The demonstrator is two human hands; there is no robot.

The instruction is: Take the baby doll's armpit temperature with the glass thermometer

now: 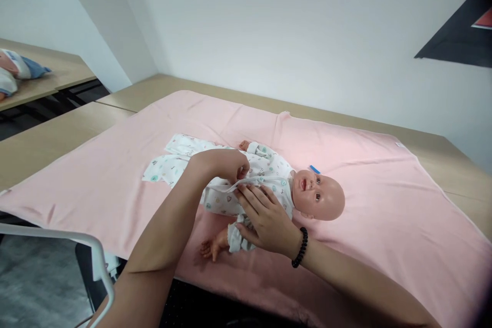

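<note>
No writing can be read on the white printed baby suit (215, 174). The left hand (226, 164) pinches its front edge closed; the right hand (269, 223) lies open, pressing the plastic baby doll (319, 196). Around both hands the pink blanket (384, 205) leaves much free room, its near edge just below the right hand.

smooth glossy plastic doll head (321, 196); soft matt printed cloth romper (215, 174); matt pink cloth blanket (384, 205) over a matt wood-look table (49, 138).
</note>
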